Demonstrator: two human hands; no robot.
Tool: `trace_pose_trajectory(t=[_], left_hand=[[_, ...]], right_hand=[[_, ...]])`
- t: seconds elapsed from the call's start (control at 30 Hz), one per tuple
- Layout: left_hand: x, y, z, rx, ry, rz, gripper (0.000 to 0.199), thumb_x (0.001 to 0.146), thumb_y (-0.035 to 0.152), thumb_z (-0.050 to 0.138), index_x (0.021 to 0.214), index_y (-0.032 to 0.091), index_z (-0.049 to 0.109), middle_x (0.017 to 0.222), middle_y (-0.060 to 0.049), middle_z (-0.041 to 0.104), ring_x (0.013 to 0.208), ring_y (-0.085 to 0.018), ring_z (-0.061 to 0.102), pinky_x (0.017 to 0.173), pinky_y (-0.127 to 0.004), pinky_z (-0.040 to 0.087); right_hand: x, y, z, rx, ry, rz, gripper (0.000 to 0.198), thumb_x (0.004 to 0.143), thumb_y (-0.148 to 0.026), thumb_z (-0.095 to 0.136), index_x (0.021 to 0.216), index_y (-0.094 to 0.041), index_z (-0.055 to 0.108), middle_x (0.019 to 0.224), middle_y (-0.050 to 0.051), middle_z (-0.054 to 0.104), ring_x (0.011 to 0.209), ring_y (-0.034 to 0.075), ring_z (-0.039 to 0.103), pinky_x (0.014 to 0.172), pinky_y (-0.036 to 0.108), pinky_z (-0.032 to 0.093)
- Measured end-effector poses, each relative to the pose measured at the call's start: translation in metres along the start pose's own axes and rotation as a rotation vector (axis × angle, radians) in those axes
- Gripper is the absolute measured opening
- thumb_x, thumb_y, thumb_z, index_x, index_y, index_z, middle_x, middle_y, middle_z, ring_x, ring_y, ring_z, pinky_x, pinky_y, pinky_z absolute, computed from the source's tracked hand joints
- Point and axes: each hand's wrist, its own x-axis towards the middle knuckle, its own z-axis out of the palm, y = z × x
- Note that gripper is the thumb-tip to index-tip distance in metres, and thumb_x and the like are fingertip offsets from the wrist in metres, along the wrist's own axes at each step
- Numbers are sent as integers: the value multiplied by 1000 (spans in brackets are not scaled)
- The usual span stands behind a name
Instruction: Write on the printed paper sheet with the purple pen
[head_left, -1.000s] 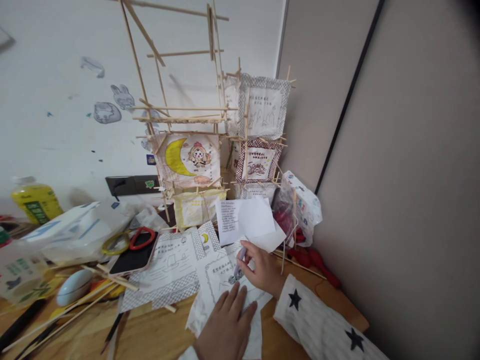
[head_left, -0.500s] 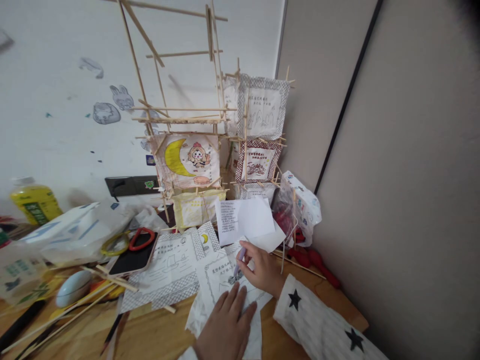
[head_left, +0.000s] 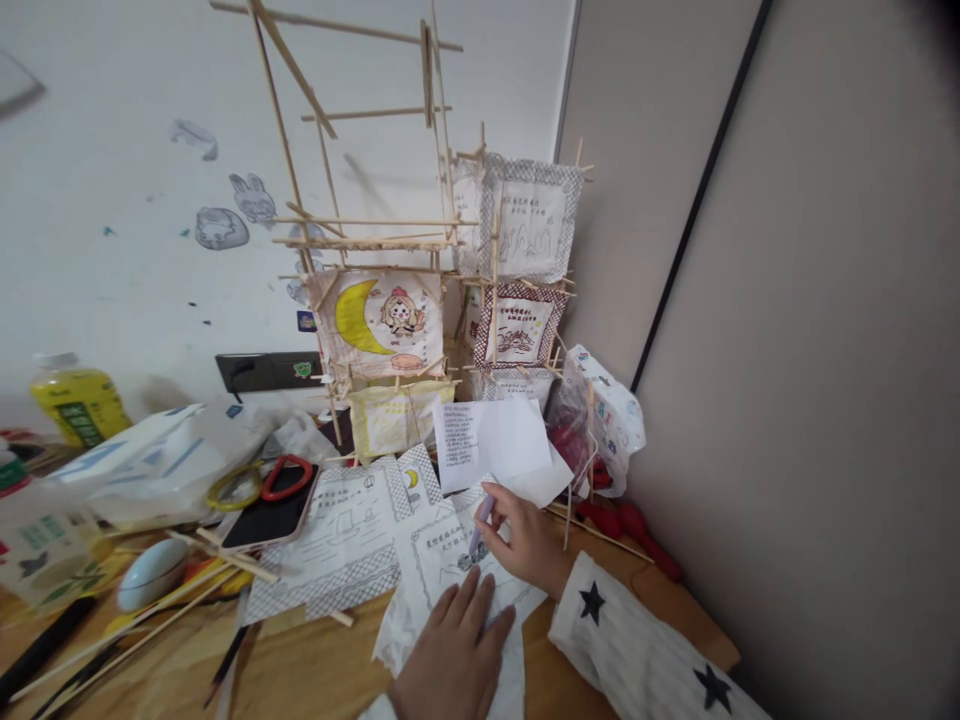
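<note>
My right hand (head_left: 525,537) pinches a light purple pen (head_left: 481,523), its tip on a dark patch of a drawing. That drawing is on a thin white paper sheet (head_left: 431,560) with handwritten lines and a wavy border. My left hand (head_left: 457,650) lies flat on the lower part of the sheet with fingers spread, just below the pen tip. Left of it lies another paper drawing (head_left: 345,520) with boats and a cross-hatched border. Behind the pen a white page with handwriting (head_left: 491,445) leans against a stick frame.
A tall frame of wooden sticks (head_left: 375,240) with drawn paper panels stands at the back. Red-handled scissors (head_left: 287,478) lie on a phone (head_left: 266,520). Loose sticks (head_left: 135,625), a blue egg-shaped object (head_left: 152,575), a yellow bottle (head_left: 79,400) and plastic bags (head_left: 169,450) crowd the left.
The whole view has shifted slightly, with things appearing a little further right. Both hands keep nearly the same places on the sheet, and the pen stays in my right hand.
</note>
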Motion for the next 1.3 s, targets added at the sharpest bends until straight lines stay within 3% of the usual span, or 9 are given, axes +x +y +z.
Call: trace_pose_trajectory(t=[0.27,0.77,1.3], left_hand=[[0,1,-2,24,-31,1,49,76,5,50,122,22,51,130,-13,49,120,-31,42,93,-45,41],[-2,0,-1,28,25,19,49,77,4,50,122,22,50,129,-12,50,120,-30,42,93,-44,41],[1,1,-8,17,-42,13,49,76,4,51,122,20,51,129,-15,49,120,-33,41,93,-46,41]], right_hand=[[-1,1,0,43,-21,34,40,85,-25,51,124,-17,43,83,4,67,67,17,62,68,31,52],[-3,0,2,-7,41,13,39,86,-27,50,124,-17,45,77,4,66,67,17,62,68,31,51],[-3,1,3,4,27,28,41,85,-27,52,124,-18,45,77,3,66,66,17,62,68,30,51]])
